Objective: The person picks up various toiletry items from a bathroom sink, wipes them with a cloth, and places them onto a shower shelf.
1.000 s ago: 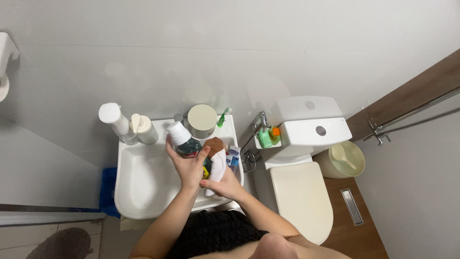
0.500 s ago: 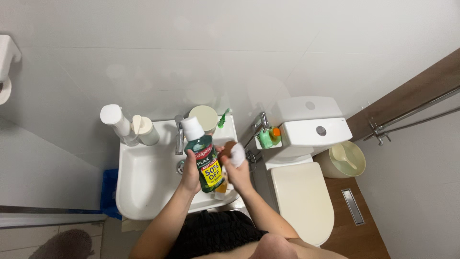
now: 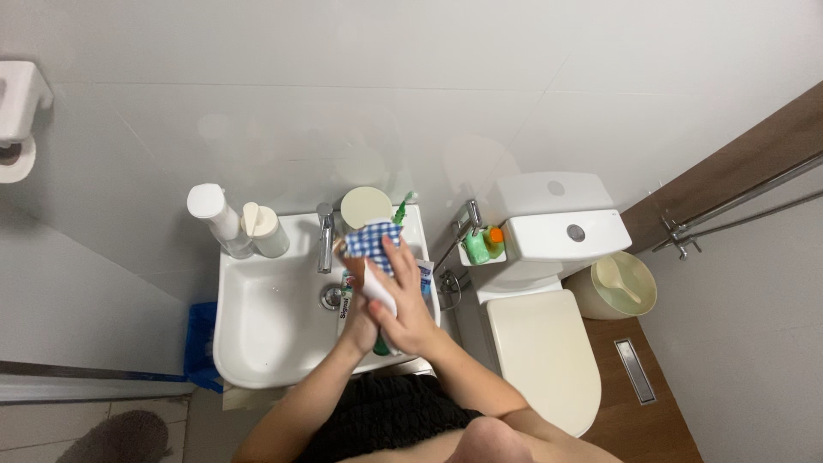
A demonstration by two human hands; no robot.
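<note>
Checked cloth (image 3: 372,241) pressed by right hand (image 3: 401,302).

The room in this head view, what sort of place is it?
A small home bathroom, most likely. A white sink with a tap sits beside a toilet, and a toilet-paper roll hangs on the tiled wall. Both hands work above the sink's right edge.

Head-worn view, straight down, over sink (image 3: 257,334)
</note>
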